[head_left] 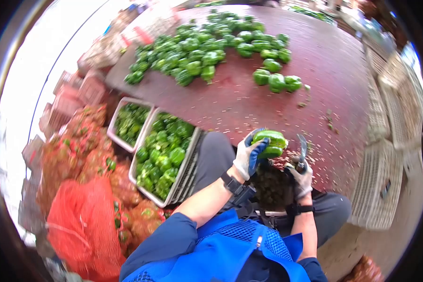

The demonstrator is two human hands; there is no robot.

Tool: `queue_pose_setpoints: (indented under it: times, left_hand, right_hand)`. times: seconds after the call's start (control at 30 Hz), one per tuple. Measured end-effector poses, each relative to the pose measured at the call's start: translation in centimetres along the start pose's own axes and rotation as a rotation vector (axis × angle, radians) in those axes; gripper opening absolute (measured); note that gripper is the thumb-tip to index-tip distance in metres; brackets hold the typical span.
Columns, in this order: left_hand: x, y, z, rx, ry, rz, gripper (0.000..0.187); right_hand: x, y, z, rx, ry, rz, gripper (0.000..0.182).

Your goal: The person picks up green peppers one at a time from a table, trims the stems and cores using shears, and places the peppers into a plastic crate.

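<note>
Two gloved hands are working over a dark red desk. The left hand is wrapping its fingers around a green pepper, holding it up just above the person's lap. The right hand is closing its fingers on a small knife, blade pointing up beside the pepper. More peppers are lying heaped across the desk, and two crates of peppers are sitting at the left. With the blade so near the left fingers, a slip could cut the glove.
</note>
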State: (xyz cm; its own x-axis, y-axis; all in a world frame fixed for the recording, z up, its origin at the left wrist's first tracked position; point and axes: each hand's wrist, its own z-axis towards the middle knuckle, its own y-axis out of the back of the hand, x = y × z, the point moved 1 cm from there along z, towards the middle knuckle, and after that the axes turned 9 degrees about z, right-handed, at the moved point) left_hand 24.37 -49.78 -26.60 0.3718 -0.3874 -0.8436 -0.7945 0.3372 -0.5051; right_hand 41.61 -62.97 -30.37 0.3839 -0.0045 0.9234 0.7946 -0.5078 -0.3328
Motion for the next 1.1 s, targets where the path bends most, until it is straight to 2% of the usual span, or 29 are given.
queue_pose_setpoints:
  times: [0.03,0.1,0.13,0.17,0.2,0.27,0.3,0.37,0.4,0.43,0.5,0.53,0.57,0.6,0.63,0.67,0.7,0.73,0.77,0.83,0.9,0.97,1.03,1.1]
  left_hand:
    - [-2.7,0.5,-0.6,-0.038,-0.016,-0.011,0.04]
    - [-6.1,3.9,-1.0,-0.161,-0.201,0.085,0.04]
    - [-7.8,6.2,-1.4,-0.252,-0.249,0.163,0.039]
    - [-8.0,9.7,-1.3,-0.332,-0.414,0.18,0.038]
    - [-11.8,10.0,-4.0,-0.344,-0.297,0.144,0.038]
    - [-13.0,16.9,-6.3,-0.547,-0.366,0.196,0.041]
    - [-14.1,19.6,-8.3,-0.667,-0.372,0.316,0.046]
    - [-13.7,29.0,-11.5,-0.909,-0.53,0.536,0.052]
    - [-14.5,30.1,-13.4,-0.988,-0.503,0.563,0.055]
    - [-15.1,32.0,-15.1,-1.101,-0.45,1.063,0.058]
    - [-12.0,40.4,-17.5,-1.096,-0.317,1.452,0.054]
    - [-10.3,42.6,-18.4,-1.064,-0.093,1.599,0.051]
    - [-9.2,43.8,-18.9,-1.016,0.135,1.733,0.048]
    - [-9.4,43.1,-18.9,-1.007,0.149,1.81,0.046]
    - [-9.7,43.0,-18.4,-1.018,0.177,1.834,0.046]
    - [-9.6,42.6,-17.8,-1.059,0.115,1.865,0.045]
    - [-10.1,41.4,-16.9,-1.103,0.053,1.895,0.044]
    - [-10.4,40.7,-15.9,-1.128,0.095,1.876,0.051]
    - [-10.4,40.7,-14.9,-1.139,0.218,1.803,0.055]
    - [-10.5,40.8,-13.9,-1.101,0.451,1.89,0.059]
    - [-10.7,41.5,-13.6,-1.085,0.476,1.928,0.059]
    - [-11.1,42.6,-13.1,-1.066,0.499,1.971,0.06]
    - [-11.0,44.0,-12.7,-1.072,0.506,1.946,0.062]
    - [-10.7,44.5,-12.3,-1.046,0.528,1.992,0.064]
  right_hand:
    - [-1.1,0.4,0.2,0.056,-0.033,-0.054,0.036]
    - [-2.1,-0.3,-0.2,0.121,-0.013,-0.134,0.034]
    - [-2.3,-0.4,-0.2,0.141,0.031,-0.274,0.034]
    - [-2.5,-0.5,-0.3,0.156,0.077,-0.411,0.035]
    - [-2.2,-1.0,-0.5,0.17,0.035,-0.461,0.035]
    - [-2.9,-1.0,-0.6,0.166,0.047,-0.451,0.034]
    - [-3.4,-0.9,-0.5,0.161,0.038,-0.406,0.034]
    - [-3.6,-0.9,-0.6,0.171,-0.053,-0.355,0.034]
    - [-3.2,-1.2,-0.7,0.186,-0.063,-0.398,0.035]
    - [-2.8,-1.5,-0.8,0.2,-0.071,-0.443,0.035]
    - [-2.1,-2.6,-1.3,0.213,-0.12,-0.493,0.035]
    - [-2.1,-2.9,-1.5,0.219,-0.167,-0.536,0.034]
    - [-3.0,-2.3,-1.4,0.262,-0.071,-0.656,0.036]
    - [-3.0,-2.5,-1.4,0.259,-0.119,-0.655,0.036]
    - [-2.9,-2.7,-1.7,0.252,-0.171,-0.655,0.036]
    - [-4.7,-1.4,-1.3,0.287,-0.035,-0.712,0.033]
    - [-5.0,-1.0,-1.4,0.285,-0.042,-0.721,0.033]
    - [-5.3,-1.0,-1.4,0.299,-0.09,-0.735,0.031]
    - [-5.5,-1.1,-1.3,0.313,-0.139,-0.75,0.029]
    - [-5.3,-1.4,-1.3,0.319,-0.218,-0.804,0.027]
    - [-6.2,-1.0,-1.1,0.425,-0.092,-0.916,0.026]
    - [-6.4,-1.3,-0.9,0.402,-0.118,-0.898,0.022]
    - [-6.7,-1.0,-0.7,0.39,-0.293,-0.993,0.019]
    - [-7.5,-0.5,-0.8,0.367,-0.34,-0.971,0.018]
